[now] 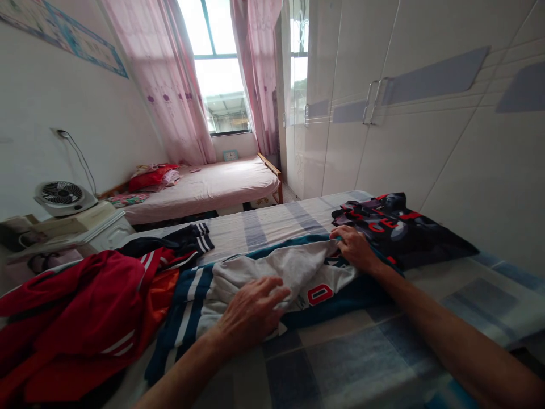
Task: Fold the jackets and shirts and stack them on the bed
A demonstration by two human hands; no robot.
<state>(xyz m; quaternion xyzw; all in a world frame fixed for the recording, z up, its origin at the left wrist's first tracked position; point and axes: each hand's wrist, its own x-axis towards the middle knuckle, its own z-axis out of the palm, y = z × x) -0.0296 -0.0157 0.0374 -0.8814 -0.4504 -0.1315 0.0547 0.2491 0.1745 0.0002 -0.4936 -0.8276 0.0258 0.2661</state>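
Observation:
A grey and teal sweatshirt (264, 267) with white-striped cuffs and a red letter lies spread across the bed in front of me. My left hand (254, 309) rests on its grey front, fingers apart and slightly bent, gripping nothing. At the sweatshirt's far right edge, my right hand (352, 247) has its fingers curled on the cloth, pinching it. Just beyond that hand is a black patterned garment (409, 230) with red lettering, laid flat. To the left are a heaped red jacket (85, 307) and a dark garment (170, 241) with white-striped cuffs.
The near bed has a blue and white checked sheet (340, 352). A second bed (213, 184) with a pink sheet stands under the window. White wardrobes (426, 142) line the right side. On the left, a small fan (63, 196) sits on a box over a white cabinet (106, 230).

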